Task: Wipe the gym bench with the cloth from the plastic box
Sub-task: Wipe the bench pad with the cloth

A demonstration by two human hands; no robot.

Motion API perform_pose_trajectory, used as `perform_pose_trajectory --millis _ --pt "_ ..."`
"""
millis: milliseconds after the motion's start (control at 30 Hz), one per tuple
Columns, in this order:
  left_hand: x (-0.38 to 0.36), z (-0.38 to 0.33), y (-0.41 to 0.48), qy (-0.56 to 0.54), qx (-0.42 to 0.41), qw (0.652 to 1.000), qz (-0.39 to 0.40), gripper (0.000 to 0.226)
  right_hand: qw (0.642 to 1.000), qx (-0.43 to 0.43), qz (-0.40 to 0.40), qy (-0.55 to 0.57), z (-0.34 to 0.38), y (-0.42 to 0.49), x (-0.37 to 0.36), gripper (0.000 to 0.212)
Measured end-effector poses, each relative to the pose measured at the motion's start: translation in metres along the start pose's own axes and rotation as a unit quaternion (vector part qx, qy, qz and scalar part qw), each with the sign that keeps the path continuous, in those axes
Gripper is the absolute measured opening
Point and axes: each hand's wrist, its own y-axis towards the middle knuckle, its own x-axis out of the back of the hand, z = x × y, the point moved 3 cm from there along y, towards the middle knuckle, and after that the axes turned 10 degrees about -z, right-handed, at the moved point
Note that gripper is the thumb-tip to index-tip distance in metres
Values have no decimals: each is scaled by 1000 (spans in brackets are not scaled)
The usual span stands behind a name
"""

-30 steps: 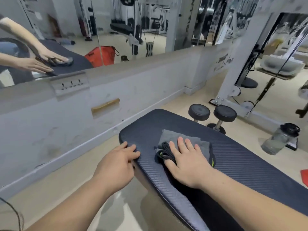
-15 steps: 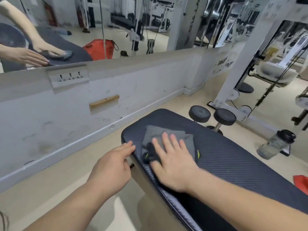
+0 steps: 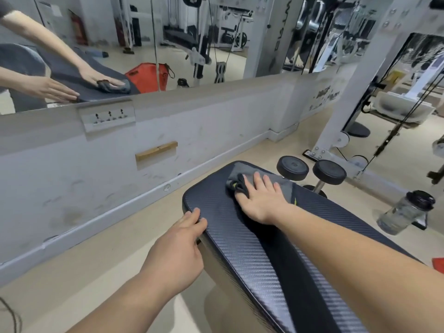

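The gym bench (image 3: 264,236) has a dark, carbon-weave pad that runs from the lower right up to the middle of the view. A grey cloth (image 3: 240,174) with a black and yellow-green loop lies flat near the pad's far end. My right hand (image 3: 262,198) presses flat on the cloth, fingers spread. My left hand (image 3: 177,248) holds the pad's left edge, fingers curled over it. The plastic box is not in view.
A low white wall (image 3: 120,164) with a mirror above runs along the left. Two black dumbbells (image 3: 312,171) stand just past the bench's far end. A clear water bottle (image 3: 406,210) stands on the floor at the right, beside a white cable machine frame (image 3: 348,92).
My right hand has slid the cloth away from me toward the far end of the pad. My left hand keeps its hold on the pad's left edge.
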Motion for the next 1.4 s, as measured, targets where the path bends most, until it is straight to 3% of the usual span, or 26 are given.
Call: perform_pose_trajectory --millis 100,267,400,500,600,667,767,933,1000,1067,1133,1233,1300,1400 --pt "1 5 1 -7 -5 1000 -3 67 1000 -8 -13 -16 14 7 -10 74" --pt "0 8 4 -9 -10 1000 -10 69 984 170 -39 -38 30 -97 -13 75" --pt "-1 5 4 -15 0 1000 -12 70 964 260 10 -48 5 -148 -11 70" --pt "-1 1 1 -4 6 1000 -3 68 974 216 -29 -59 -22 -96 -3 68" --pt "-2 -5 0 19 6 1000 5 65 998 42 -48 -28 -40 -31 -1 66" --pt "-2 -10 1 32 9 999 2 63 998 -24 -50 -27 -35 -14 -6 69" --pt "-2 -19 4 49 1 999 5 62 999 11 -47 -19 -13 -42 -11 70" --pt "-1 -26 8 87 6 996 3 56 975 219 -42 -11 -5 -175 -12 73" --pt "-6 -33 7 89 -5 996 11 58 966 256 -21 -38 -32 -190 -10 72" --pt "-14 -44 2 86 -39 995 27 60 975 213 -23 -60 -67 -168 -4 67" --pt "-22 -57 -4 67 -79 993 48 60 994 88 -31 -51 -99 -132 2 65" --pt "-28 -71 -9 45 -116 990 64 54 996 -70 -43 -23 -117 -103 -2 67" --pt "-28 -75 -8 37 -121 990 61 49 996 -75 -33 -22 -101 -113 -9 69" --pt "-32 -79 -3 38 -115 991 59 47 999 22 -29 -24 -68 -175 -7 70"
